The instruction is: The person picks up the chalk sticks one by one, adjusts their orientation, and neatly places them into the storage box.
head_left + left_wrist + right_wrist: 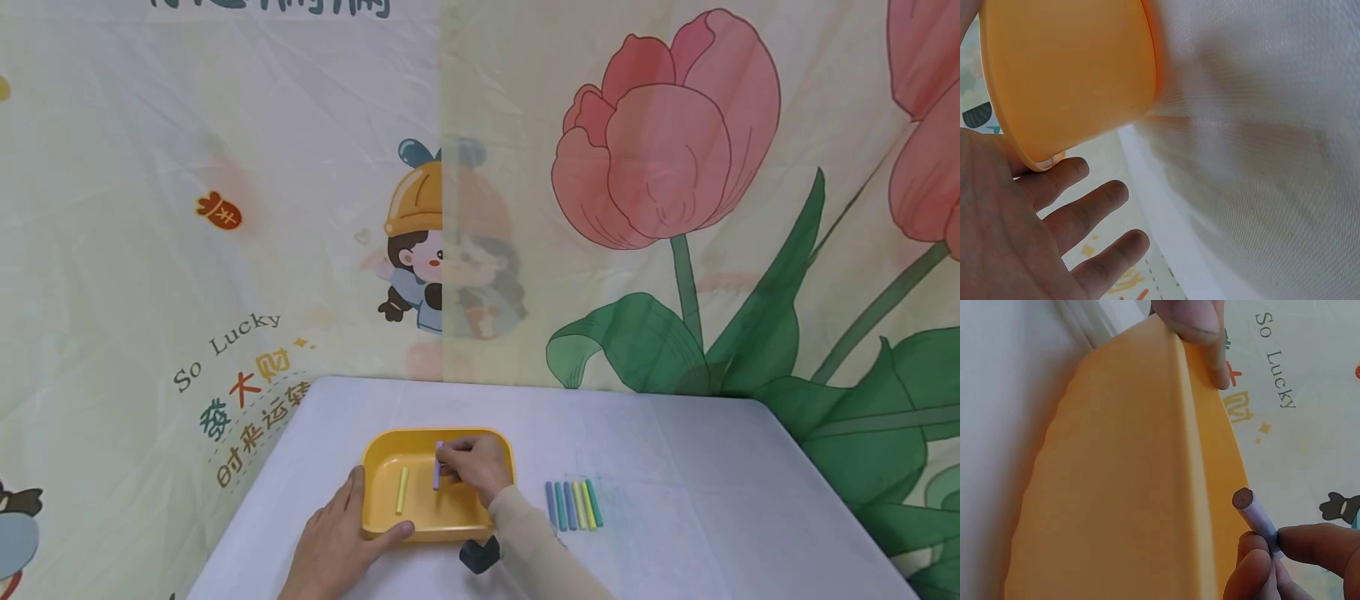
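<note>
A yellow tray (427, 534) stands on the table, with a yellow chalk stick (402, 492) lying in its left half. My left hand (333, 529) rests against the tray's near left corner, thumb over the front rim and fingers along the left side. In the left wrist view, several fingers (1088, 215) spread out straight beside the tray wall (1079, 62). Over the tray's middle, my right hand (477, 467) pinches a purple chalk stick (437, 477) between thumb and fingers. The right wrist view shows one round end of this purple chalk (1254, 509) pointing away from the fingertips.
Right of the tray, a row of several chalk sticks (573, 505) in blue, green and yellow lies on the white table (697, 500), with faint coloured dust beside it. A small black object (479, 556) shows by my right wrist. A printed cloth (315, 167) hangs behind the table.
</note>
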The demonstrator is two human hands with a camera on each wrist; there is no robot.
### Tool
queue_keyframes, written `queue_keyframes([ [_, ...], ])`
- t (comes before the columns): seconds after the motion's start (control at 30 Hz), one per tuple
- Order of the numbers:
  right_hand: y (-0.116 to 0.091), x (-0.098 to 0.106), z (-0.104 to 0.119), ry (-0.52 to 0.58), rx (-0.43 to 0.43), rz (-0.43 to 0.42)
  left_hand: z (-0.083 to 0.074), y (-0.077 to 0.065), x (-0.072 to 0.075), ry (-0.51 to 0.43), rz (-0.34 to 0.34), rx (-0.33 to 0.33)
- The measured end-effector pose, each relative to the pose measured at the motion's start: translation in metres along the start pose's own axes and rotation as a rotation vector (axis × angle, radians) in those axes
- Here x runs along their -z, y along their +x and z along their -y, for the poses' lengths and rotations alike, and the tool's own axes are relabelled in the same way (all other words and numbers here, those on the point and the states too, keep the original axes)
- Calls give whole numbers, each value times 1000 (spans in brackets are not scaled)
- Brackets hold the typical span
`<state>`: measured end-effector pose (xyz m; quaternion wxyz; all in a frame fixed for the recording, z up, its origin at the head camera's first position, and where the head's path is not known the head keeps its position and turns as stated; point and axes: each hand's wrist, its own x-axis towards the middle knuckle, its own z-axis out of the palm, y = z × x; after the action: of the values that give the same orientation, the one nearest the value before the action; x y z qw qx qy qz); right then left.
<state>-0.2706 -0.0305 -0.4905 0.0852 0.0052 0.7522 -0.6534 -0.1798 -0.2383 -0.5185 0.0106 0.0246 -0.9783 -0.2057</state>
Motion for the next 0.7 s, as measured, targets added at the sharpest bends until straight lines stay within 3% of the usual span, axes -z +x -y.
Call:
queue_keyframes([
  [0.23,1,-16,-4,4,2,11,-1,0,0,1,7,7],
  [0.7,9,-35,-19,-117,-48,16,-3,3,-1,10,41,60],
])
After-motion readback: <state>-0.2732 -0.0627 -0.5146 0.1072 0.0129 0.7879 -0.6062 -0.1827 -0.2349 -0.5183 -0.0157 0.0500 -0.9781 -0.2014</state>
